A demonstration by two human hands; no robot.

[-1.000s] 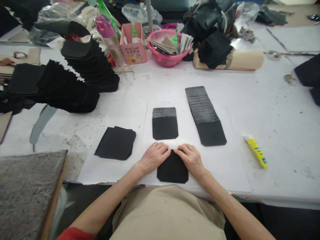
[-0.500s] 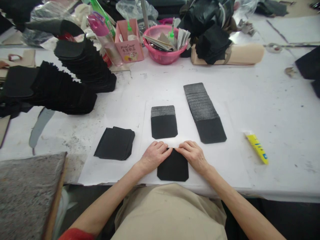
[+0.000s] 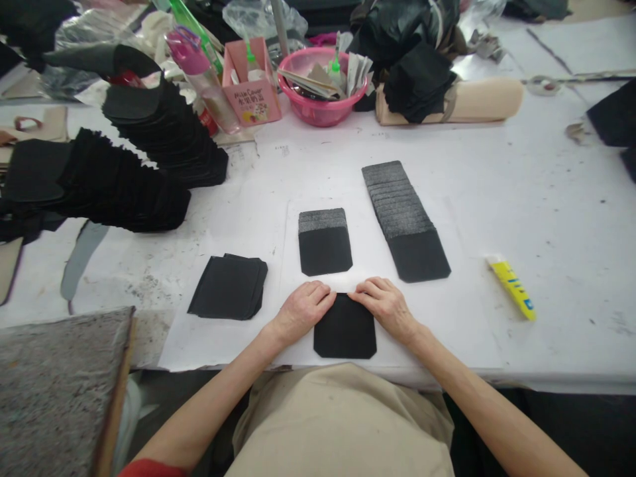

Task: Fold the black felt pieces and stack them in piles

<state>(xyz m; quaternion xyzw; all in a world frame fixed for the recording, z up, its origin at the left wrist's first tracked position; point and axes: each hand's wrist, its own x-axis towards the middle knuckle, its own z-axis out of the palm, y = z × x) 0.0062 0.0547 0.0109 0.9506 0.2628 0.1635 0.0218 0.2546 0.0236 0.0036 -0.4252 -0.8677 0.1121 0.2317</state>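
- Both my hands are down on the black piece (image 3: 344,328). It lies flat on the white sheet (image 3: 447,318), right at the near edge of the table (image 3: 546,199).
- Left hand (image 3: 299,310): fingers loosely curled, tips pressing the piece's upper left corner. It grips nothing and simply bears down.
- Right hand (image 3: 387,306): the same on the upper right corner, palm down and unclenched. Its fingertips almost meet the left's over the top edge.
- My read on handling: it looks thin, light and matte, maybe felt or a soft leather cut. It is probably floppy rather than stiff, and likely to slide on the paper unless pinned.
- Best hold, I'd say, is a pinch at a top corner or along a side edge. The clipped lower corners offer less to grab.
- Just beyond it, and apart from it, is a short stack (image 3: 324,242) with grey strips showing.
- Right of that is a long fanned row (image 3: 405,222). A loose pile (image 3: 228,286) sits to the left, and a yellow tube (image 3: 511,296) lies well off right.
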